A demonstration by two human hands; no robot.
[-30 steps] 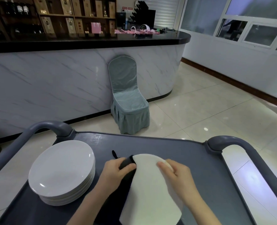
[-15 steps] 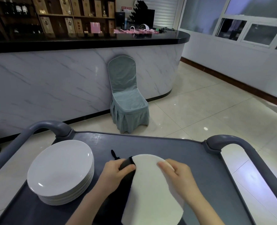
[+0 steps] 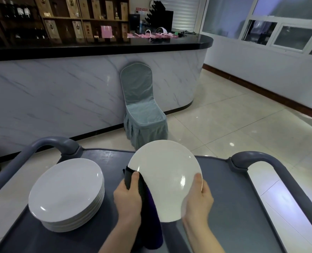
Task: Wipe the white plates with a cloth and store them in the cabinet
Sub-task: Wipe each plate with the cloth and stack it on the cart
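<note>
One cart (image 3: 224, 198) is in view, and it has two arched handles: a left handle (image 3: 47, 143) and a right handle (image 3: 261, 156) at the cart's far corners. On the cart's left side sits one stack of white plates (image 3: 65, 190). About six rims show along its edge, though the exact number cannot be told. One more plate (image 3: 166, 176) is raised above the cart's middle, in the grip of two hands — the left hand (image 3: 127, 194) and the right hand (image 3: 199, 198). One dark cloth (image 3: 149, 216) hangs above the cart's near edge. Beyond the cart stands one covered chair (image 3: 144, 110) — just the one.
</note>
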